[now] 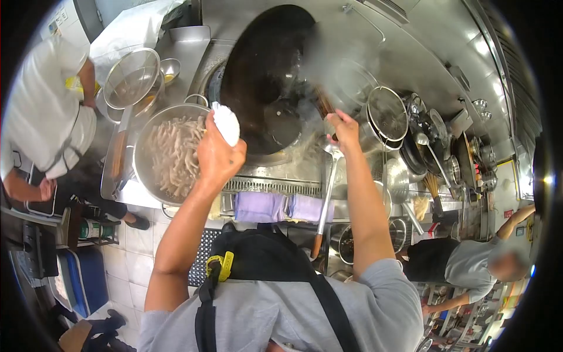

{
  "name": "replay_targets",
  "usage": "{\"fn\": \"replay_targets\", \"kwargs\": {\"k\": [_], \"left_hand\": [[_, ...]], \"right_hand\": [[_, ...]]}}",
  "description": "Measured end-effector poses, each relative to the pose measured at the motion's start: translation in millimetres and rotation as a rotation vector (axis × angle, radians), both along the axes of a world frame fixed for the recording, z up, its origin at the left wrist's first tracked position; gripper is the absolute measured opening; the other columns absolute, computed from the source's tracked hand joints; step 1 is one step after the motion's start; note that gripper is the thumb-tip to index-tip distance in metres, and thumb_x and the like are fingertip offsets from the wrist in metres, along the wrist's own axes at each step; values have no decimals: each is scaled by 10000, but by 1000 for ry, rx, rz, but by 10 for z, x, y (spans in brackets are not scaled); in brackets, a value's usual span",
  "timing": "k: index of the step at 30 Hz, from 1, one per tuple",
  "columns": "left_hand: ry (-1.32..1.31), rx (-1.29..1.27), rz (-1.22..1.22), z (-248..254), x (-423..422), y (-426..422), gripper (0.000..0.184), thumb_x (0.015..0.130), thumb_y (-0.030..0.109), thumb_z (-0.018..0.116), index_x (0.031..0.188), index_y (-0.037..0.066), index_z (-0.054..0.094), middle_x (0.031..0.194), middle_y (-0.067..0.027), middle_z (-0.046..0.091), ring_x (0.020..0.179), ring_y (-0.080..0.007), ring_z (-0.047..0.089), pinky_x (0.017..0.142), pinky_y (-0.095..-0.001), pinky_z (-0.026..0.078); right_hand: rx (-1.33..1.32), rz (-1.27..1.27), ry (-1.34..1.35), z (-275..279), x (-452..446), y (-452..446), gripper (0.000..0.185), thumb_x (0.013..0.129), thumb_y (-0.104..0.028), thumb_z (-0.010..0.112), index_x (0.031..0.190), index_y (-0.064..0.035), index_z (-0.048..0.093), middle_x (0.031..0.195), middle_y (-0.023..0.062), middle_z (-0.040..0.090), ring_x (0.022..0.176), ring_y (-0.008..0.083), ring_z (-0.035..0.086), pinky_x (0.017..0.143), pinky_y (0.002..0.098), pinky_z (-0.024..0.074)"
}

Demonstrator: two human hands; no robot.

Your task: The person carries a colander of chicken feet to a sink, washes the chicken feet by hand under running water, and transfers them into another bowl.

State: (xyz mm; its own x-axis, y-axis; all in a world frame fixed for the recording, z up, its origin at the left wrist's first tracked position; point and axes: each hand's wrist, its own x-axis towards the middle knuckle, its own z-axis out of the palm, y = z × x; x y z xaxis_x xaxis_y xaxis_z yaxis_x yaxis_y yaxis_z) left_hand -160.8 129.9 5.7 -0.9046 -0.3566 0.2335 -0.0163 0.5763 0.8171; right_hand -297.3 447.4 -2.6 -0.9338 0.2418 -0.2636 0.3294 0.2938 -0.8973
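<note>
My left hand is closed around a folded white cloth at the near left rim of a large black wok. The wok stands steeply tilted over the stove, with some liquid and steam in its lower part. My right hand grips a brown bamboo wok brush, whose bristle end points into the wok and is blurred by steam. Just below that hand, a long metal ladle with a wooden handle end lies across the stove's front edge. Beside my left hand, greyish-brown strips fill a round metal pan.
Folded purple cloths lie along the stove's front. At left are a mesh strainer and a person in white. A strainer-topped pot and several utensils stand right. Another person is at lower right.
</note>
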Motion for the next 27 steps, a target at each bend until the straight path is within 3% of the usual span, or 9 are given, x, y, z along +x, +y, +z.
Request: {"fn": "replay_targets", "kwargs": {"k": [4,5,10,14,16,18,20,22,27], "left_hand": [[42,-63,-89,-56,334,117,910,666,137,700,1421,-101,252,1051,-330,601,940,-457,621,821,-463,514],[221,-145,-129,-200,406,130,948,647,121,729,1424,-118,244,1123,-328,584,976,-445,618,839,-441,520],[272,-209,-188,-381,602,177,928,672,145,727,1429,-108,254,1226,-297,559,1044,-440,602,904,-422,503],[24,-70,-15,-187,354,201,813,711,162,678,1423,-7,323,1106,-274,618,987,-410,632,886,-439,499],[8,261,-14,-522,46,17,641,719,141,655,1299,-22,436,1060,-231,632,926,-355,644,834,-410,503],[-38,329,25,-595,-190,90,488,723,106,628,1177,-24,506,974,-153,639,844,-283,631,768,-364,501],[-5,831,35,-912,-356,278,342,741,58,579,1078,5,556,889,-72,616,753,-211,612,694,-316,502],[-216,1139,96,-1146,-404,315,257,765,72,586,1017,27,562,888,-74,617,730,-208,620,626,-351,515],[-275,1308,179,-1098,-560,949,243,802,117,613,1028,75,534,854,-59,604,714,-203,631,542,-384,515]], "right_hand": [[-99,-126,120,-363,412,-42,579,852,-278,729,1354,-73,526,1035,56,648,571,153,565,448,274,432],[-107,-134,164,-495,510,-15,576,854,-273,730,1353,-72,525,1025,55,651,572,151,568,449,269,432],[-73,-68,427,-952,573,129,570,853,-237,736,1346,-48,522,978,54,662,578,142,583,449,256,439],[-121,-112,141,-461,701,221,602,865,-265,719,1368,-30,487,960,69,666,586,157,600,448,268,454],[-309,-152,168,-417,787,293,627,870,-288,712,1384,-26,465,961,80,664,586,169,604,449,271,457],[-415,-254,199,-330,1195,483,594,900,-270,668,1401,-44,444,992,111,656,581,193,609,450,277,467],[-522,-355,223,-340,1730,575,561,919,-239,638,1405,-45,435,1011,136,652,580,208,613,444,289,475],[-633,-357,206,-549,2187,566,548,933,-224,617,1411,-41,420,1014,159,652,582,229,623,422,305,470],[-555,-361,-44,-876,2350,391,551,923,-240,635,1395,-29,445,1011,139,659,568,217,628,412,282,456]]}}
